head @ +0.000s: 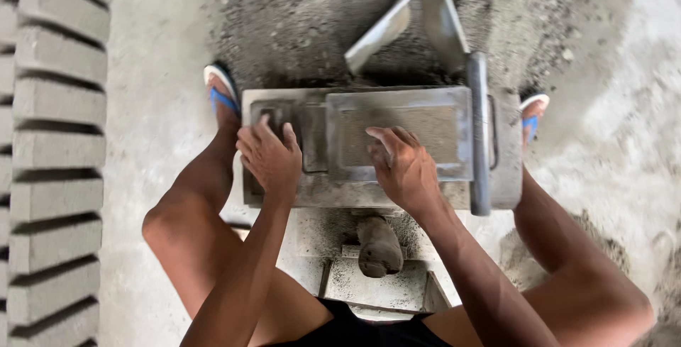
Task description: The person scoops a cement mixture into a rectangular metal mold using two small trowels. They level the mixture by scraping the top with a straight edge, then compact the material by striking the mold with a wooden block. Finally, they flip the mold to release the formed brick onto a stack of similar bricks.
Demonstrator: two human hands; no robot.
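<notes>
A grey metal brick mould [397, 138] sits just above the middle of the view, between the person's bare knees, its rectangular cavity packed level with damp grey cement mix [418, 134]. The left hand [269, 159], at about nine o'clock from the cavity, lies palm down on the mould's left end with fingers loosely spread and curled over the metal; it presses rather than pinches anything. The right hand [404, 169] rests at about six o'clock of the cavity, fingers bent and drawn together on the frame's near edge and the surface of the mix; whether it clasps something small cannot be told. A round steel bar handle [479, 134] runs along the mould's right side, from twelve to six o'clock. Beyond the mould, toward twelve o'clock, a heap of grey mix [319, 20] covers the floor, with two metal blades [411, 28] standing in it. Blue-strapped sandals [221, 90] show at ten and two o'clock. A worn wooden block [378, 246] lies below the mould at six o'clock, on a dusty slab. Rows of moulded grey bricks [57, 148] line the far left, at nine o'clock.
</notes>
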